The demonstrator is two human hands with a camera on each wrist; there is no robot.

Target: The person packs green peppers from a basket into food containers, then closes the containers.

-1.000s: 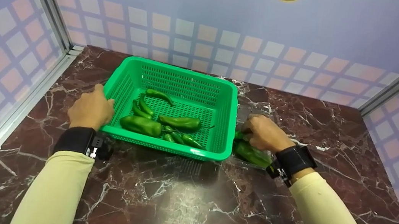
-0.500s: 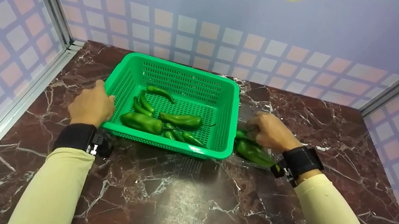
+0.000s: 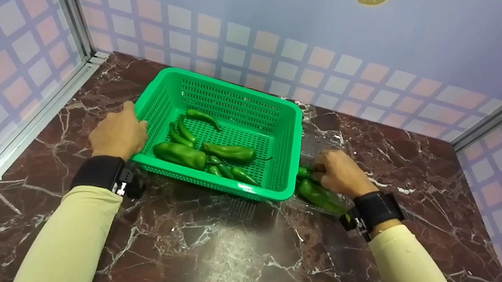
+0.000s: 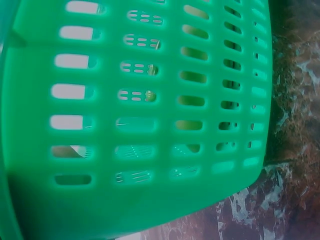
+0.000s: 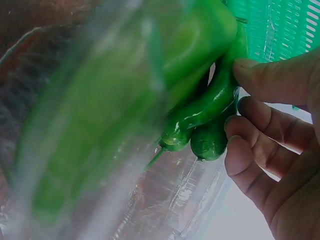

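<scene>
A green slotted basket (image 3: 225,187) stands on the marble table with several green peppers (image 3: 180,154) in it. My left hand (image 3: 129,127) grips its left rim with curled fingers; the left wrist view shows only the basket wall (image 4: 150,125). Right of the basket, a clear plastic tray (image 3: 321,143) holds more green peppers (image 3: 319,196). My right hand (image 3: 325,168) is down in that tray. In the right wrist view, thumb and fingers (image 5: 252,125) of the right hand (image 5: 239,86) pinch a slim green pepper (image 5: 210,102) beside a bigger, blurred pepper (image 5: 125,115).
The dark red marble tabletop (image 3: 236,255) stretches toward me in front of the basket. Panel walls with metal corner posts (image 3: 63,0) close the left, back and right sides. The basket's right wall (image 5: 280,25) touches the clear tray (image 5: 165,200).
My right hand has shifted slightly among the peppers in the clear tray. My left hand stays on the basket's left rim, and the basket has not moved.
</scene>
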